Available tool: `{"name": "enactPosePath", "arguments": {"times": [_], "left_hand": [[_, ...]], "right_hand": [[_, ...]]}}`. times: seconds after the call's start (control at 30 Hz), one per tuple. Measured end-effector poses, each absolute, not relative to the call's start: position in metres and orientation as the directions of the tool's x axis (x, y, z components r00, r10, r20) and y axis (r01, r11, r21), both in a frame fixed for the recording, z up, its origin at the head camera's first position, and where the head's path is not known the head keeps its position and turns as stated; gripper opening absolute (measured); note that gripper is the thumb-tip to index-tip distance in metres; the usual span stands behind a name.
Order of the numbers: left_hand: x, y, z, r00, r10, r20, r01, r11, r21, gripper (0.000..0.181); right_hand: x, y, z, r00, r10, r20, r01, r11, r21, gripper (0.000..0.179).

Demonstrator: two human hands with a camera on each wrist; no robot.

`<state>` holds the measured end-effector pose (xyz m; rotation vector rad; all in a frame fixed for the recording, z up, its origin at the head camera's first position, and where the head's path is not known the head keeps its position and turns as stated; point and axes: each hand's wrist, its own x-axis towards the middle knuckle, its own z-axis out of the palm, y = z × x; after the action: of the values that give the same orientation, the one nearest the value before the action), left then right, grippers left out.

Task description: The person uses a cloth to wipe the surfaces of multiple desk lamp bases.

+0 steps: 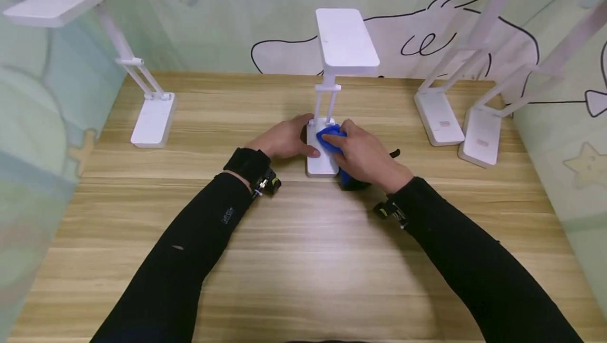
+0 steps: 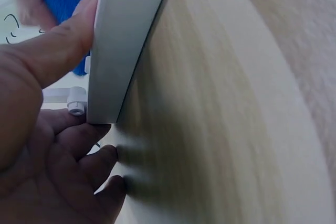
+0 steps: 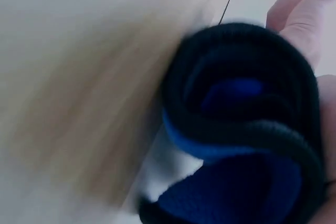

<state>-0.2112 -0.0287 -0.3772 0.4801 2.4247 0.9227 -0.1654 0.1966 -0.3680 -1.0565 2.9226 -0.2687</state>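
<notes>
A white desk lamp [image 1: 348, 42] stands upright in the middle of the wooden table, its flat head over its base [image 1: 323, 168]. My left hand [image 1: 283, 138] holds that base from the left. In the left wrist view its thumb [image 2: 71, 40] presses the top face and the fingers bend around the rear end. With my right hand [image 1: 367, 154] I grip a folded blue cloth [image 1: 324, 131], pressed onto the top of the base near the hinge. The cloth's dark-edged folds [image 3: 210, 149] bulge below the hand in the right wrist view.
Another white lamp [image 1: 153, 121] stands at the back left. Two more, a nearer-centre lamp [image 1: 438, 116] and a far-right lamp [image 1: 481, 135], stand close together at the back right. A painted wall [image 1: 213, 21] borders the table at the back and sides.
</notes>
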Motion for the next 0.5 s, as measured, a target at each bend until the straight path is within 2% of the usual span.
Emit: {"name": "enactPosePath", "arguments": {"times": [0.13,0.37,0.5], "left_hand": [[-0.211,-0.028,-0.378,-0.817,0.481,-0.319,0.147,0.708,0.691,0.104],[-0.211,-0.029,-0.377,-0.810,0.487,-0.328,0.140,0.703,0.697,0.105],[-0.210,-0.028,-0.377,-0.809,0.481,-0.338,0.130,0.708,0.695,0.106]], "right_hand": [[-0.159,0.206,-0.365,-0.761,-0.648,0.000,-0.638,0.749,-0.178,0.043],[-0.172,0.189,-0.372,-0.771,-0.626,0.120,-0.636,0.766,-0.088,0.042],[-0.168,0.198,-0.373,-0.780,-0.625,0.044,-0.621,0.763,-0.179,0.046]]}}
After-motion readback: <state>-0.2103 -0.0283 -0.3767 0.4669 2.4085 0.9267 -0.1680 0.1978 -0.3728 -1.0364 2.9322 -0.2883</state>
